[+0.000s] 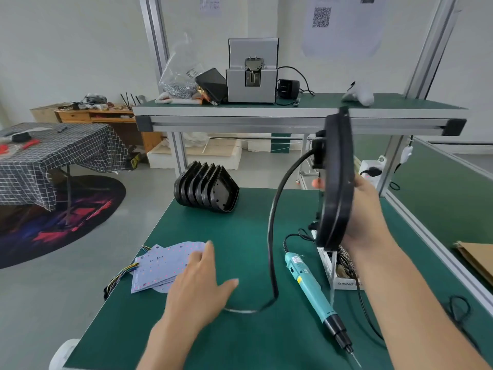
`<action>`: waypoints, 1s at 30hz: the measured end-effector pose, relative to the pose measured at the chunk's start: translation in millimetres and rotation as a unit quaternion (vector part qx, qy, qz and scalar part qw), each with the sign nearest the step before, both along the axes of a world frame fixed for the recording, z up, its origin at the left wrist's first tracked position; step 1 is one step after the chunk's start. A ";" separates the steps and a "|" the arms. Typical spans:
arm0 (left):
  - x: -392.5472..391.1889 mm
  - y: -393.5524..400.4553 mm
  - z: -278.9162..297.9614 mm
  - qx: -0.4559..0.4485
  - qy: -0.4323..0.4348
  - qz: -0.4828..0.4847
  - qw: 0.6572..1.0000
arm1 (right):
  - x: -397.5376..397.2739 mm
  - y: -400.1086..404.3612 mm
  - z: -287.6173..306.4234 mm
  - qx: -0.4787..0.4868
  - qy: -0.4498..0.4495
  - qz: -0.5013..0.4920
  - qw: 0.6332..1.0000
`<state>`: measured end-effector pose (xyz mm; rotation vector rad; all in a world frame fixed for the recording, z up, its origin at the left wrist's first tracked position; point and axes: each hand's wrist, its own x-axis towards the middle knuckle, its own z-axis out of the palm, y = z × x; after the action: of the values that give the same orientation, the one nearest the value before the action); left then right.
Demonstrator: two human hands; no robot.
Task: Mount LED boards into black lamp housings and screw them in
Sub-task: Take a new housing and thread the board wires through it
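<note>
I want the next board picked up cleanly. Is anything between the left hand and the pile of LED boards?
Nothing visible. The left hand hovers open at the right edge of the LED boards, fingertips already over them; the black cable hangs off to its right.

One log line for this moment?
right hand: holds lamp housing upright | left hand: open, at LED boards | screwdriver: idle

A green worktop (240, 263) carries a row of nested black lamp housings (206, 186) at its far edge, a fan of white LED boards (162, 265) near left — wires trailing off the edge — a teal electric screwdriver (313, 289), and a white box (337, 271) at right.
</note>
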<state>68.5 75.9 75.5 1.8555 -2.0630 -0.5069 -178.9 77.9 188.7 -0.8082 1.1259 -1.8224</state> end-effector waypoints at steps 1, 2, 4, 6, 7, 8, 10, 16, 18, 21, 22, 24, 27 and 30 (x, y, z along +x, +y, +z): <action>-4.2 1.2 14.3 -0.016 0.129 -0.033 0.991 | 1.2 -0.9 -4.2 0.025 0.033 -0.010 0.999; -10.5 0.4 28.0 -0.025 0.277 -0.067 0.958 | 2.6 -2.8 -9.2 0.049 0.072 -0.025 0.996; -25.9 -2.7 55.0 -0.018 0.513 -0.104 0.852 | 8.0 -7.5 -19.8 0.077 0.155 -0.053 0.983; -39.1 -11.6 74.4 0.039 0.606 -0.113 0.786 | 13.5 -12.6 -28.6 0.088 0.211 -0.055 0.972; -44.1 -16.8 80.7 0.052 0.601 -0.119 0.789 | 14.8 -14.3 -32.2 0.096 0.226 -0.049 0.968; -47.0 -23.3 83.2 0.046 0.585 -0.118 0.801 | 15.0 -16.2 -35.4 0.107 0.233 -0.043 0.966; -46.9 -35.7 79.3 0.038 0.565 -0.098 0.819 | 13.9 -17.7 -40.6 0.124 0.212 -0.031 0.969; -51.3 -39.4 40.4 0.068 0.591 -0.112 0.796 | 16.6 -10.3 -47.3 0.101 0.039 0.127 0.986; -51.7 -36.5 34.4 0.061 0.599 -0.056 0.797 | 21.0 -10.8 -54.5 0.106 0.046 0.147 0.982; -45.0 -38.8 21.1 0.148 0.641 0.060 0.750 | 31.4 -7.8 -69.2 0.120 0.058 0.157 0.979; -41.7 -43.4 18.1 0.186 0.662 0.071 0.723 | 34.4 -6.8 -74.0 0.119 0.051 0.158 0.979; -40.9 -46.5 21.5 0.246 0.658 0.049 0.710 | 37.8 -6.0 -84.2 0.117 0.025 0.162 0.979; -39.2 -57.9 18.5 0.236 0.649 0.007 0.723 | 40.1 -6.9 -97.1 0.115 0.046 0.155 0.980; -33.2 -54.4 8.2 0.237 0.662 -0.040 0.710 | 45.1 -9.8 -107.6 0.090 0.128 0.153 0.976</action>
<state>35.3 21.5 83.7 0.8795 -0.9732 -1.8299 -133.8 68.1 81.1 -1.0651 1.2314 -1.3693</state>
